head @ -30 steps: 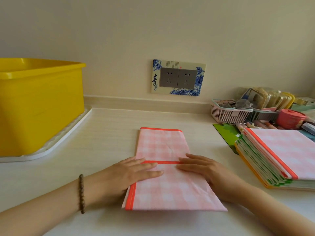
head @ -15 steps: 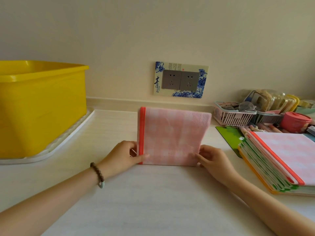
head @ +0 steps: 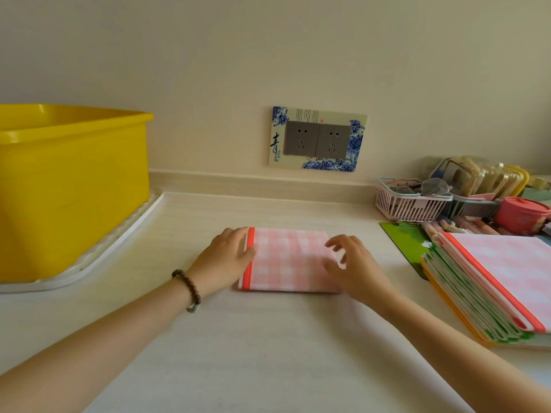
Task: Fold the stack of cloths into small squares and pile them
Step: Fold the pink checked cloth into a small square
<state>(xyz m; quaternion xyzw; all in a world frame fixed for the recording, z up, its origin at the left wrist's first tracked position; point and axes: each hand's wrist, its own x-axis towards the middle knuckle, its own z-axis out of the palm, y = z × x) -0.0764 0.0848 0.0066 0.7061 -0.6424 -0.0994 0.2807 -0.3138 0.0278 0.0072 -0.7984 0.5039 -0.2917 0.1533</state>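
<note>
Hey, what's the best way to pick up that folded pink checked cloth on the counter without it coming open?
Take the orange-trimmed left edge of the folded cloth, coming from the left, where the left hand rests. It lies flat on the counter, so slide fingers under, thumb on top; pinching the stacked hems should probably keep layers together.

Place: a home, by the look of it a kitchen or utility corner.
Bench: pale wood-grain bench (head: 268, 338) with a low upstand (head: 253, 181) against a plain cream wall (head: 268, 55).
Fitting: double wall socket (head: 317, 140) in a decorative blue-and-white floral surround, a household touch.
Wash gear: yellow plastic tub (head: 74, 189) standing on a white ribbed tray (head: 98, 257), left side.
Storage: pink slotted basket (head: 408, 204), clip-lid food containers (head: 477, 180) and pink lidded pot (head: 521, 214), crowded at the right rear.
Linen: stack of cloths (head: 492, 287), checked, at the right edge.
</note>
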